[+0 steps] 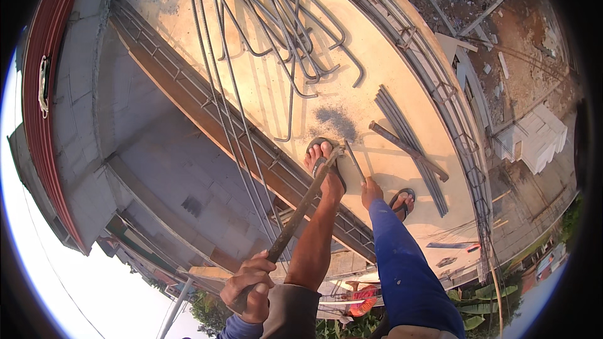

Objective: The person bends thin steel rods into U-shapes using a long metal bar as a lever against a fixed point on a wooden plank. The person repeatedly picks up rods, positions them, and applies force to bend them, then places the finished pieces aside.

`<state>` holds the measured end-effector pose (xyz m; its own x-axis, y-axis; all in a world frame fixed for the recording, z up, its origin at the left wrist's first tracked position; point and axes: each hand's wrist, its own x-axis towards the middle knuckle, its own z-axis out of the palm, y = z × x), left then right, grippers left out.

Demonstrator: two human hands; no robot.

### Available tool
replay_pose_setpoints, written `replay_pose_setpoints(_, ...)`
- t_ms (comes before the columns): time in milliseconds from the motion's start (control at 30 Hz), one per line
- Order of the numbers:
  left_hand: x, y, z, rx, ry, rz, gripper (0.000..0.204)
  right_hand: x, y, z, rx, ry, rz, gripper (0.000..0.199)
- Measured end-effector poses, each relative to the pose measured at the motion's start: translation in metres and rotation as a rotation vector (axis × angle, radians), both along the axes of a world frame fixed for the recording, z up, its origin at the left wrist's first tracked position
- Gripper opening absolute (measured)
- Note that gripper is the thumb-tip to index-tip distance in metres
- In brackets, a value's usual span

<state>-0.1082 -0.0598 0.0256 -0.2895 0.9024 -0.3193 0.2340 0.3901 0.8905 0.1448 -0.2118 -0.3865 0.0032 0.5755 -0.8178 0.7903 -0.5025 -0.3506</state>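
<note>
My left hand (250, 279), low in the picture, is closed round the near end of a long brown stick (295, 220). It looks like wood and slants up and right to beside my sandalled foot (321, 156). In my right hand (372, 193) is a short, slim, stick-like tool (355, 160), gripped at its near end. Its far end is close to the stick's far end; whether they touch I cannot tell. My other sandalled foot (402, 202) stands to the right. Dark grit (336, 121) lies just ahead on the pale board floor (377, 75).
Bent steel bars (264, 19) spread across the far floor. Several straight bars (408, 144) lie at right, with a short wooden piece (408, 150) across them. Rebar cages run along the left beam form (220, 113) and right edge (427, 56). Lower ground shows beyond both sides.
</note>
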Motion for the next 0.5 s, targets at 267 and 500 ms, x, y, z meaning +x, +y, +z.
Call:
replay_pose_setpoints(267,-0.029,0.008,-0.004,-0.032,-0.017,0.113,0.014,-0.008,0.053,0.045,0.052,0.102,-0.043,0.02)
replay_pose_setpoints(500,-0.039,0.011,-0.004,-0.073,-0.064,0.059,0.015,-0.026,0.047,0.046,-0.136,0.042,0.082,0.02)
